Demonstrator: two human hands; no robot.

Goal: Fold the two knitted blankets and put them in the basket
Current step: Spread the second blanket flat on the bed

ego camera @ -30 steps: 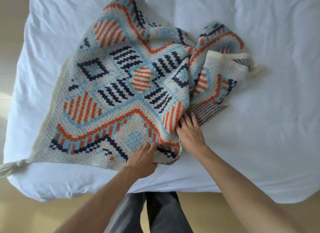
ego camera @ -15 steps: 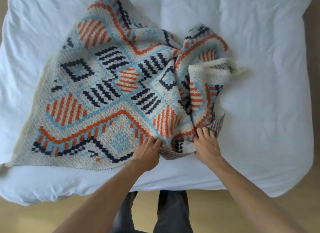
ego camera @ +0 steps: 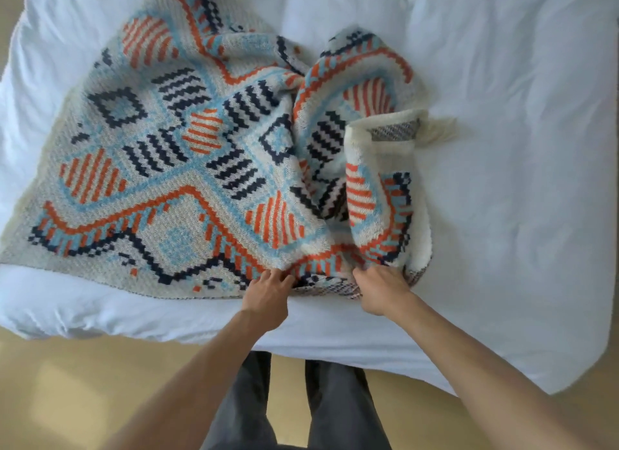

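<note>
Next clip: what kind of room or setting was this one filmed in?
Most likely a bedroom. A white-covered bed fills most of the view, a patterned knitted blanket lies spread across it, and a pale wood-toned floor shows at the near edge, where the person stands.

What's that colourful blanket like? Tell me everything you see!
The knitted blanket is cream with orange, light-blue and navy zigzags, diamonds and stripes. Its left part lies spread flat on the white bed. Its right side is bunched and folded over, showing a greyish underside and a cream tassel. The left hand and the right hand both grip its near edge.
</note>
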